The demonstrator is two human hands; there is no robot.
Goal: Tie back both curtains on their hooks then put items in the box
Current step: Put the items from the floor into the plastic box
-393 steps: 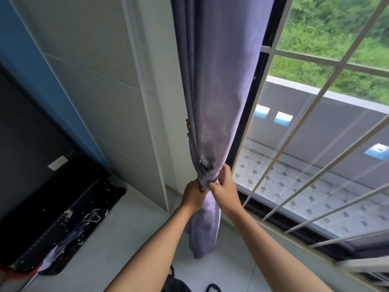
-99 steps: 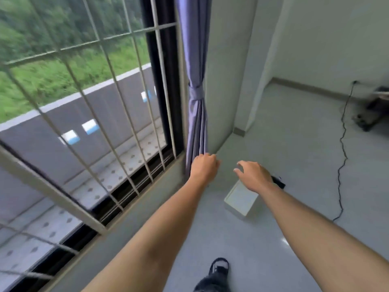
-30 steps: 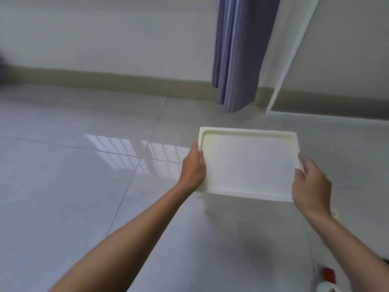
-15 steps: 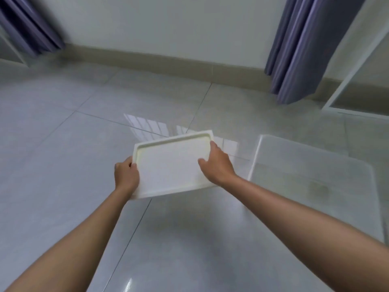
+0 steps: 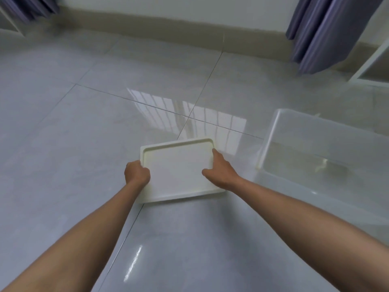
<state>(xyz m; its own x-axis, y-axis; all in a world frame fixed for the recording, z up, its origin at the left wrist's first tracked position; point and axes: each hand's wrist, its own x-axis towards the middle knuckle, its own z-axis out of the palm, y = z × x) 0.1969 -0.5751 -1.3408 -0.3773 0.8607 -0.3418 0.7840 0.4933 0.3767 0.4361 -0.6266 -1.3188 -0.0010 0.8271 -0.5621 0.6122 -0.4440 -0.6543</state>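
Note:
A white rectangular lid [image 5: 179, 167] lies flat and low over the grey tiled floor, to the left of a clear plastic box [image 5: 271, 133] that stands open. My left hand [image 5: 136, 172] grips the lid's left edge. My right hand [image 5: 220, 171] holds the lid's right edge, thumb on top. The box looks empty inside. The lower end of one purple curtain [image 5: 322, 28] hangs at the upper right, and a second purple curtain [image 5: 29, 7] shows blurred at the upper left.
A beige skirting board [image 5: 168, 32] runs along the far wall. A white frame [image 5: 370, 60] stands on the floor at the right edge behind the box. Shiny floor tiles [image 5: 63, 133] stretch to the left and front.
The lid has come lower and closer to the floor, still left of the box. Both hands keep their hold on its edges.

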